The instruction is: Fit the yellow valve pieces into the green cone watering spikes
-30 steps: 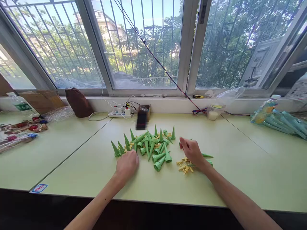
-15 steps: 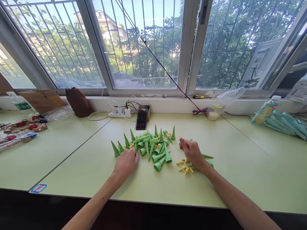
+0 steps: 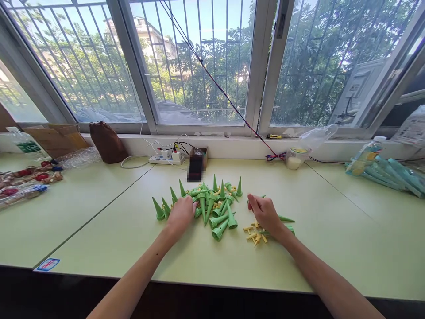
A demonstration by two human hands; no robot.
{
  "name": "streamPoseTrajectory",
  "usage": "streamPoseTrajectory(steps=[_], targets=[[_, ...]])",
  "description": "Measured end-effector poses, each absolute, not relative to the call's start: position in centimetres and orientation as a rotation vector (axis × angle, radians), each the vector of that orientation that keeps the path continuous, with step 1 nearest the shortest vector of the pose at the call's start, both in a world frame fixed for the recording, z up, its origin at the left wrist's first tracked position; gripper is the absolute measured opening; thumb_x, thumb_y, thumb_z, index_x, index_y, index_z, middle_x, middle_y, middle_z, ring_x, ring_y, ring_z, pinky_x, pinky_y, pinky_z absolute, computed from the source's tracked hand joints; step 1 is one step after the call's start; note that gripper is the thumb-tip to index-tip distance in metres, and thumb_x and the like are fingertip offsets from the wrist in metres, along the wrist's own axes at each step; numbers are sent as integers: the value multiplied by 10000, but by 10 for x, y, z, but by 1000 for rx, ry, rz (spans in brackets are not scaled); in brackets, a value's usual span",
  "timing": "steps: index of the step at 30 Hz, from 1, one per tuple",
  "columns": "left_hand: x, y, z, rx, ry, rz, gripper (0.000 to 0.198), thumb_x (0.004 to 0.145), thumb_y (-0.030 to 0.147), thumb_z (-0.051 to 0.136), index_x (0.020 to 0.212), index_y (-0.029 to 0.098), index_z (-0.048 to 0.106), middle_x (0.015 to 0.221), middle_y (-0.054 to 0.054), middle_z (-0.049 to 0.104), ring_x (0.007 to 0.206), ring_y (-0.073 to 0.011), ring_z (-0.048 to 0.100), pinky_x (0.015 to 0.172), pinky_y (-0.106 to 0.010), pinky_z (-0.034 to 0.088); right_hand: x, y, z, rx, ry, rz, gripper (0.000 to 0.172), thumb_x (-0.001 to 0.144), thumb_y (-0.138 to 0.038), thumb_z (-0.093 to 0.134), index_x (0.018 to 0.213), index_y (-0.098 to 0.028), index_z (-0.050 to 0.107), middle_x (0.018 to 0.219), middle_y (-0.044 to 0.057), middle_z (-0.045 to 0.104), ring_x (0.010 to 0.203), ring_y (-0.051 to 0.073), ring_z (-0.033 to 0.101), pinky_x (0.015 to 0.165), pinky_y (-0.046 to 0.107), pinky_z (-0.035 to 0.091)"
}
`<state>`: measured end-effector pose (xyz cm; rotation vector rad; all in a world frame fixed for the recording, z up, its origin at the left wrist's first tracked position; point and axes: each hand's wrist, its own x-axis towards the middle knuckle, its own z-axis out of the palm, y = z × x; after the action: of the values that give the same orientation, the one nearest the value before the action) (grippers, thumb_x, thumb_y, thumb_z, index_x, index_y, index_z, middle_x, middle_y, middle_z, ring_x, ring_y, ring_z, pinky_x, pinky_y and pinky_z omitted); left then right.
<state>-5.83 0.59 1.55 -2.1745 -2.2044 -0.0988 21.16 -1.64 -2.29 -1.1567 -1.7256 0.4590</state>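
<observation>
A heap of green plastic cone spikes (image 3: pixel 218 232) with ribbed collars, mixed with small yellow plastic pegs, lies mid-table. At its left side my left hand (image 3: pixel 181 215) reaches in among the cones. Its thumb shows on the right, but its other fingers are hidden behind the hand. To the right of the heap, my right hand (image 3: pixel 264 214) is closed in a fist; what it holds, if anything, is hidden. Parts of green cones (image 3: pixel 286 219) show behind and beside this fist. Several small yellow pegs (image 3: pixel 255 237) lie loose just below it.
Behind the heap are a dark blurred object (image 3: pixel 195 169) and a white power strip (image 3: pixel 165 158). A brown pouch (image 3: pixel 108 142) stands back left, near bagged beads (image 3: pixel 25 190). A lidded tub (image 3: pixel 295 158), a bottle (image 3: pixel 365 156) and bluish packets (image 3: pixel 396 175) are back right.
My left hand has moved slightly forward and right, deeper into the cones, and its thumb now shows. My right hand keeps nearly the same place and stays closed.
</observation>
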Motion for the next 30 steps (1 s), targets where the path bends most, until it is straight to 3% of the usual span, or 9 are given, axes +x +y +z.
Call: streamPoseTrajectory(steps=[9,15,30], targets=[[-62,14,10,-2198,-2206,-192,221,948,218,488,874,118,671,882,-140,705,852,-254,689,700,-288,478,211,-17,-22,-1164,-1729,471,527,1012,-485,341,594,-189,463,481,-49,338,450,101,312,491,250,273],[-60,10,17,-2153,-2233,-261,227,919,292,550,1048,118,620,921,-140,698,876,-274,680,704,-304,484,210,-19,-20,-1159,-1732,474,531,1013,-495,332,596,-190,455,482,-50,341,451,102,312,495,253,270],[-62,18,15,-2169,-2235,-256,133,833,179,590,935,121,652,936,-153,694,868,-270,681,683,-294,484,210,-20,-20,-1158,-1742,488,548,1011,-520,323,595,-193,463,473,-48,354,442,106,327,493,259,278]])
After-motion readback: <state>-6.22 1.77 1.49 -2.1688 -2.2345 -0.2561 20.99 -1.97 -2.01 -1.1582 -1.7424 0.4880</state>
